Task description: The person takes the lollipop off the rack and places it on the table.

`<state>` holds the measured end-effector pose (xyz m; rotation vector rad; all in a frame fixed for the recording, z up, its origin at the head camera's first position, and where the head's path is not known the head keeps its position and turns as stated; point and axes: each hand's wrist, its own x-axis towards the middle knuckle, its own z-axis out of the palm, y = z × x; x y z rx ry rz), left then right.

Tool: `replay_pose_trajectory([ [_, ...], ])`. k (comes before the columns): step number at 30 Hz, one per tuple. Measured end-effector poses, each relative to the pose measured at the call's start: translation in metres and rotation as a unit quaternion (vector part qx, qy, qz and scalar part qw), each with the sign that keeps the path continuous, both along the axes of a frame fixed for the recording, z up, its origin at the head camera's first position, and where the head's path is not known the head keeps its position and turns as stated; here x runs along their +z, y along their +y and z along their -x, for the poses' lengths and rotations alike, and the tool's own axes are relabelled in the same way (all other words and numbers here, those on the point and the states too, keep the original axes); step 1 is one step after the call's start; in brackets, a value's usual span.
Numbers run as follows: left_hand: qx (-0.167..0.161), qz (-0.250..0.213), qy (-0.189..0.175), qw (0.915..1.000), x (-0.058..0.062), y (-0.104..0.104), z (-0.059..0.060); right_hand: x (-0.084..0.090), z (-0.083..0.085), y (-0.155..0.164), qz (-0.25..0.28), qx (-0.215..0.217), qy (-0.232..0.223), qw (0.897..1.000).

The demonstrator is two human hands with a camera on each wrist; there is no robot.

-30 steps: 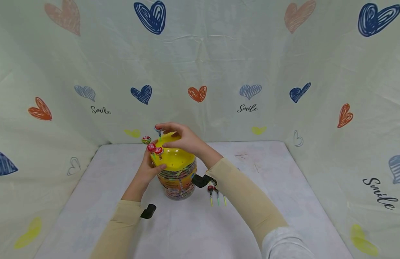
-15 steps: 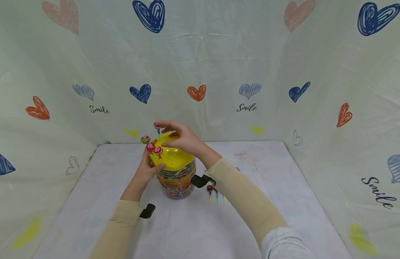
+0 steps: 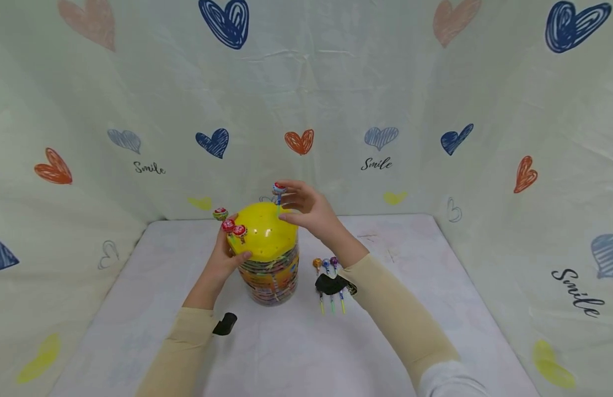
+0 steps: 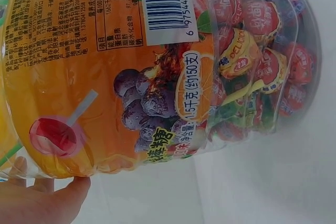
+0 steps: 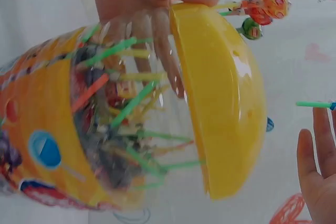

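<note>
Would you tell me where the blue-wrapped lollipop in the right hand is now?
In the head view, the blue-wrapped lollipop is pinched by the right hand just above the yellow lid, at its far right edge.

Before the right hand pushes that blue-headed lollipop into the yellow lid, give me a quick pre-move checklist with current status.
1. Clear plastic candy jar upright on the white-covered table: ok.
2. Jar steadied: ok, the left hand grips it just under the domed yellow lid.
3. Lollipop secure: ok, the right hand pinches the blue-headed lollipop with a green stick.
4. Stick tip lined up with a lid hole: cannot tell; the tip sits at the lid's far edge.
5. Already planted red-headed lollipops out of the way: ok, they stand at the lid's left side.
6. Spare lollipops within reach: ok, beside the jar under the right wrist.
</note>
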<state>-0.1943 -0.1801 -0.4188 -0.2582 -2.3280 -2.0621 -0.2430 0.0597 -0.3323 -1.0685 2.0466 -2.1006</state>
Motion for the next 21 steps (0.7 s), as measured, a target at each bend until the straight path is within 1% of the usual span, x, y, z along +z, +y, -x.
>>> replay_pose_trajectory([
  [4, 0.0, -0.004, -0.001, 1.0, 0.001, 0.001, -0.001, -0.008, -0.006, 0.021, 0.012, -0.008, -0.026, 1.0],
  [10, 0.001, -0.002, 0.004, 1.0, 0.001, 0.002, 0.0, -0.028, -0.014, 0.048, 0.017, -0.018, -0.056, 0.998],
  [13, 0.002, -0.003, 0.002, 1.0, 0.001, 0.001, 0.0, -0.041, -0.017, 0.059, 0.01, -0.026, -0.08, 0.996],
  [17, 0.001, -0.007, 0.0, 1.0, 0.0, 0.001, 0.0, -0.061, -0.021, 0.071, -0.011, -0.044, -0.114, 0.992],
  [21, 0.0, -0.01, 0.003, 1.0, 0.0, 0.001, 0.0, -0.081, -0.025, 0.083, -0.032, -0.057, -0.137, 0.988],
])
